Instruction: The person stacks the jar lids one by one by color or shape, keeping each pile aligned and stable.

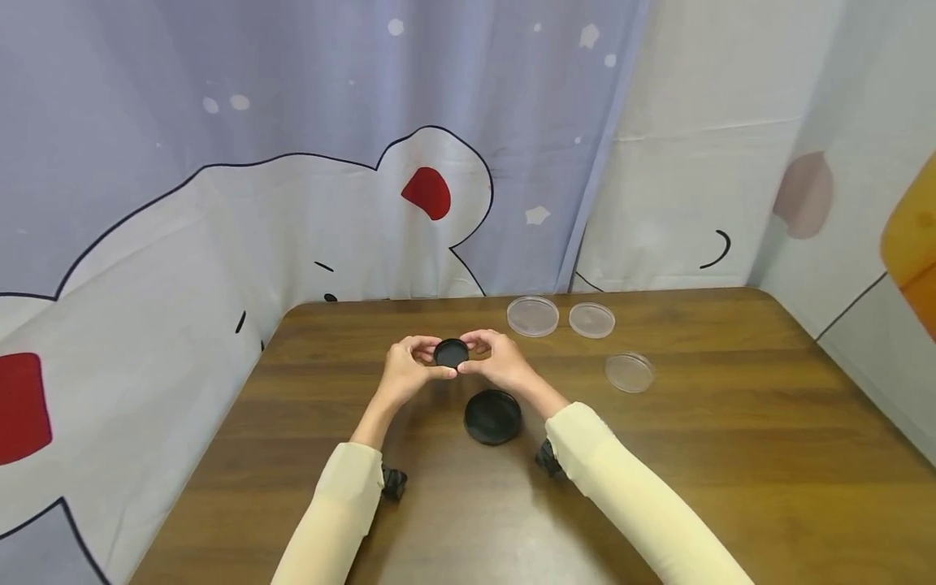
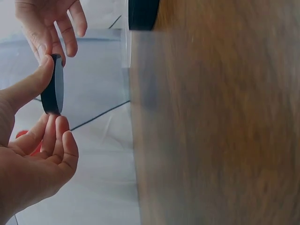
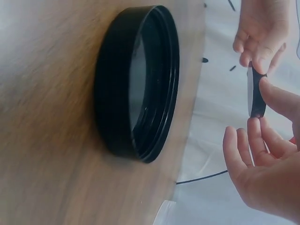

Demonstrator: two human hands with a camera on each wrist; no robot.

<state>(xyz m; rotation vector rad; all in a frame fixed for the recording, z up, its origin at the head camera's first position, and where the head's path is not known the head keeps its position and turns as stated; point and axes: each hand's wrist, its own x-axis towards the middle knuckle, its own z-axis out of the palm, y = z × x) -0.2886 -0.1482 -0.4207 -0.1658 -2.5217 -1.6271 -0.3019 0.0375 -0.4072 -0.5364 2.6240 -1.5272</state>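
Observation:
A small black round dish [image 1: 451,354] is held up over the table between both hands. From its left side, my left hand [image 1: 404,374] pinches its rim between thumb and fingertips. My right hand [image 1: 506,362] grips the opposite side the same way. In the left wrist view the small dish [image 2: 52,89] stands nearly edge-on, with a dark side wall and a paler grey face. Below the hands, a larger black round dish [image 1: 493,417] lies on the table; the right wrist view shows its stepped rim [image 3: 169,75] up close.
Toward the back right of the wooden table [image 1: 731,455] lie three clear shallow round dishes: one large [image 1: 533,317], one beside it [image 1: 592,321] and one nearer [image 1: 630,372]. A patterned curtain [image 1: 292,227] hangs behind the table's back edge.

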